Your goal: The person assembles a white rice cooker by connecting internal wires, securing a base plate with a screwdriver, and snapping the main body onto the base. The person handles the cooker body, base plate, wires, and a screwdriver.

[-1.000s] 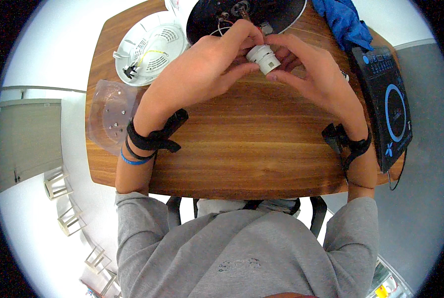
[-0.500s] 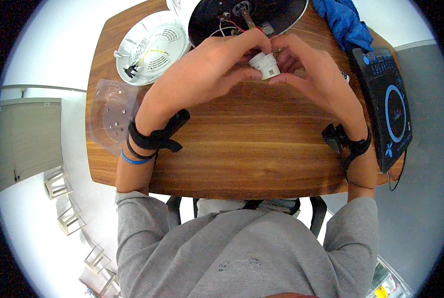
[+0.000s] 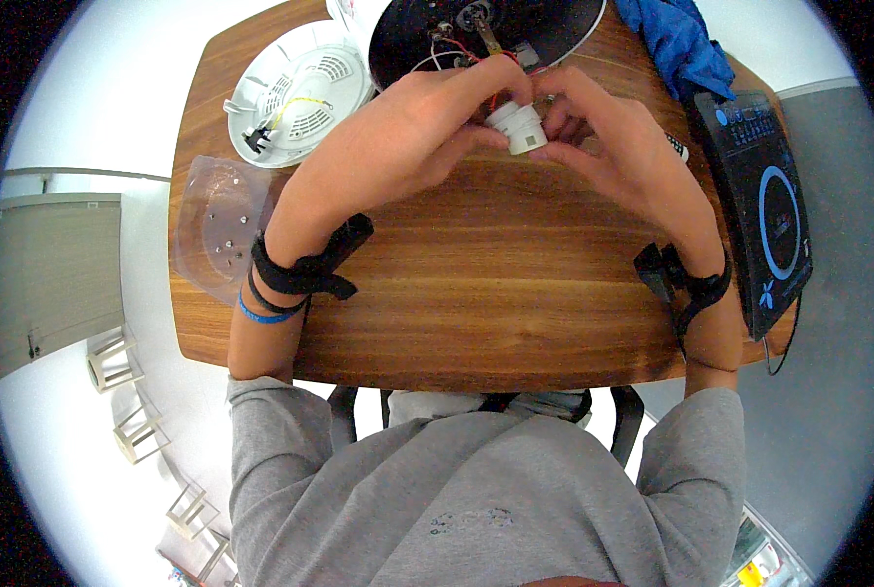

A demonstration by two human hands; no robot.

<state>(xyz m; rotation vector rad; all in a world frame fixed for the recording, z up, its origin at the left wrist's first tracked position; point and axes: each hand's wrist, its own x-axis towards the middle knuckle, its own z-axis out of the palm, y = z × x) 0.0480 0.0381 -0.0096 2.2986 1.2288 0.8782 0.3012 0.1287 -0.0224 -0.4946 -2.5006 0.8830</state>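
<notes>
A small white cylindrical plastic part [image 3: 517,127], with a little square opening low on its side, sits between my two hands above the far middle of the table. My left hand [image 3: 447,122] is closed on its left side, thumb below and fingers above. On the other side my right hand [image 3: 594,122] curls its fingers and thumb against the part's right edge. My fingers partly hide its top. Just beyond is an appliance housing [image 3: 408,39] with a dark round inside, a metal strip and exposed red and white wires that run toward my hands.
A white vented round cover [image 3: 251,88] with a yellow wire and a black connector lies at far left. Below it, a clear plastic sheet [image 3: 194,210] holds several small screws. An induction cooktop [image 3: 750,186] lines the right edge, near a blue cloth [image 3: 682,49] and a partly hidden remote [image 3: 679,147].
The white part has turned slightly and shifted a little left between my fingers. My arms have barely moved.
</notes>
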